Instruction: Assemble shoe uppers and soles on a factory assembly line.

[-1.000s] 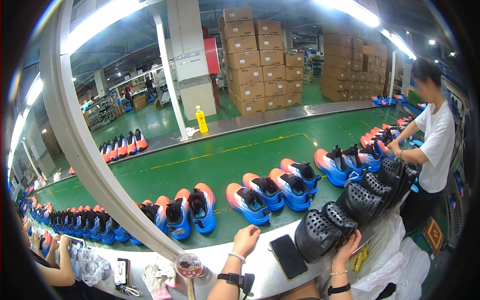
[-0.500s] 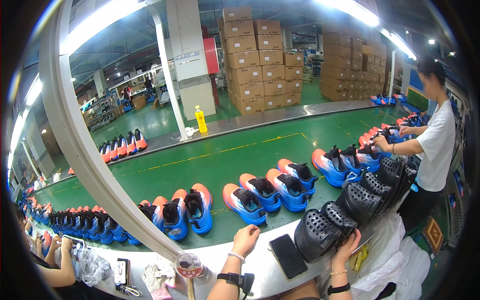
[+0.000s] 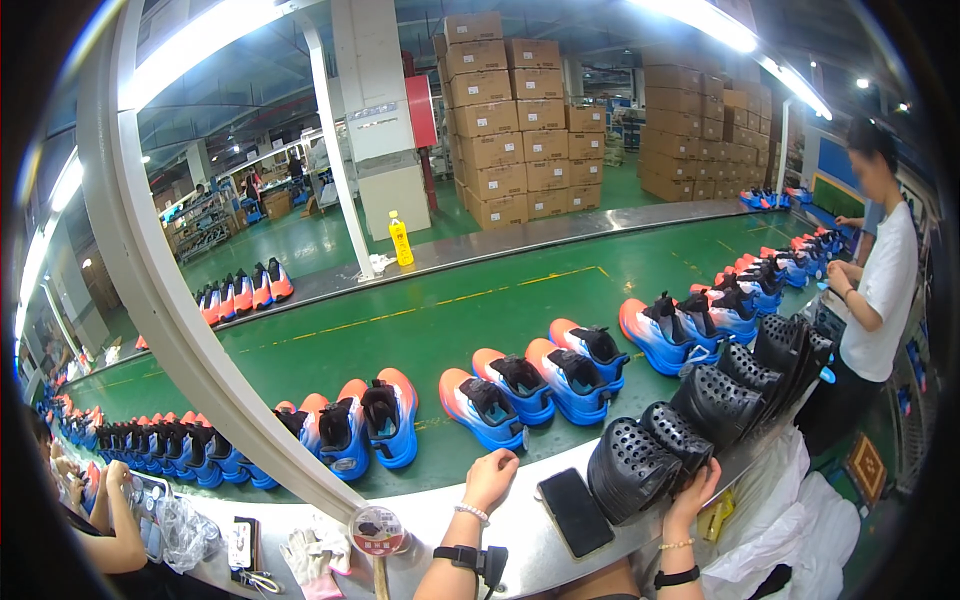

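My left hand (image 3: 490,478) rests at the inner edge of the metal table (image 3: 440,530), its fingers curled in, with nothing visible in them. Just beyond it on the green belt (image 3: 340,345) stands an orange, white and blue sneaker (image 3: 486,408), apart from the hand. My right hand (image 3: 694,490) is closed against the near end of a black perforated clog (image 3: 632,462), one of a row of nested clogs; some of its fingertips are hidden behind the clog. Between my forearms lies a dark phone (image 3: 576,512).
More sneakers (image 3: 392,415) line the belt on both sides. A round tub (image 3: 380,530) and white gloves (image 3: 316,562) lie left. White plastic wrapping (image 3: 790,510) hangs at right. A slanted white post (image 3: 190,300) crosses the left side. A co-worker (image 3: 880,270) stands at right.
The sneakers on the belt have shifted slightly left. The co-worker at right has drawn both hands back from the shoes toward their body. My hands have stayed where they were.
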`<state>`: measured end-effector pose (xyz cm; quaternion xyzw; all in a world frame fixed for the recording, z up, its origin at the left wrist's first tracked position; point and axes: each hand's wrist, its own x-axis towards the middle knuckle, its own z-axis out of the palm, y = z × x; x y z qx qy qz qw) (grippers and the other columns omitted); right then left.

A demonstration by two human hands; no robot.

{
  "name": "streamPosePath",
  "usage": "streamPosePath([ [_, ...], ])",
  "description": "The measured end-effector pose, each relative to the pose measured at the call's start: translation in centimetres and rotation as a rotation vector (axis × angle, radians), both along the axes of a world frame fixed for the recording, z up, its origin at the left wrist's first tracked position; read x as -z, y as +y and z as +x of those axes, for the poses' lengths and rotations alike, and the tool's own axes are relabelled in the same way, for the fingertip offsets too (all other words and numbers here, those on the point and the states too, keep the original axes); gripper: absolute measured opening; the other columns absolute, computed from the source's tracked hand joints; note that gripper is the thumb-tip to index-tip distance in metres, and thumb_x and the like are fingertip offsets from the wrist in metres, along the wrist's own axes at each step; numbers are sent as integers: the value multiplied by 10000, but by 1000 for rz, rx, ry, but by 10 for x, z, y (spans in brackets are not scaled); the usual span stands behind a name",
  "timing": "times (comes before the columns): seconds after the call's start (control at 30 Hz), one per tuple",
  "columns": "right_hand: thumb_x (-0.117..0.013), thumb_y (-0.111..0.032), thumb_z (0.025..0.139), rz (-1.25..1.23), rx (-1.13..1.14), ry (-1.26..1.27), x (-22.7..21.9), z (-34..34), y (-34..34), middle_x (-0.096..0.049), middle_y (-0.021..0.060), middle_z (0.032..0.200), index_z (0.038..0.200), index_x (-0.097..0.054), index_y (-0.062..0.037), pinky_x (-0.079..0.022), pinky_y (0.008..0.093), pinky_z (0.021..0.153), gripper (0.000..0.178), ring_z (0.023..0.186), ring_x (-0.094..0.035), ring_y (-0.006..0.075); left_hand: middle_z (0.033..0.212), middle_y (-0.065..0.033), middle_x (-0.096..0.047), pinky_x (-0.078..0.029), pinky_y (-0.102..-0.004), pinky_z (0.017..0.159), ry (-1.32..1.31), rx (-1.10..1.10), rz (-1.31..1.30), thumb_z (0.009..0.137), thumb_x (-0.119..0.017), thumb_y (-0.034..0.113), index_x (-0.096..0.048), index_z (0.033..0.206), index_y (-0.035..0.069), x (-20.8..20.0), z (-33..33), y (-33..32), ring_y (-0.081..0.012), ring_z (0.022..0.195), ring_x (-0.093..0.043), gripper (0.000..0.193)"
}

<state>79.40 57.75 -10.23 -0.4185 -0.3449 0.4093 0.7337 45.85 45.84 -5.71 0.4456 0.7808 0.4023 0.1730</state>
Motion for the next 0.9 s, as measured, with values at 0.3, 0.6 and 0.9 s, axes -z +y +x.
streamPosePath([
  [0.3, -455, -241, 1039, 16, 67, -36, 12, 1, 9, -540, -76, 860, 1256, -521, -145, -289, 175, 501, 246, 621, -410, 9, 913, -101, -738, -522, -387, 802, -6, 6, 1, 880, -626, 316, -723, 1002, 118, 3, -1, 2, -287, 890, -696, 252],
  [0.6, -461, -249, 1037, -1, 41, -65, 18, 4, 10, -533, -80, 849, 1265, -515, -150, -289, 177, 497, 254, 614, -408, 10, 885, -99, -733, -523, -384, 777, 7, 2, 9, 876, -629, 310, -723, 997, 118, 2, 0, 1, -286, 858, -695, 246],
  [0.9, -461, -232, 1038, 40, 45, -3, 8, -1, 6, -543, -68, 916, 1257, -518, -129, -322, 174, 562, 248, 672, -433, 14, 882, -91, -735, -523, -384, 778, 7, -1, 20, 875, -630, 312, -723, 997, 117, 4, -1, 1, -281, 858, -696, 248],
])
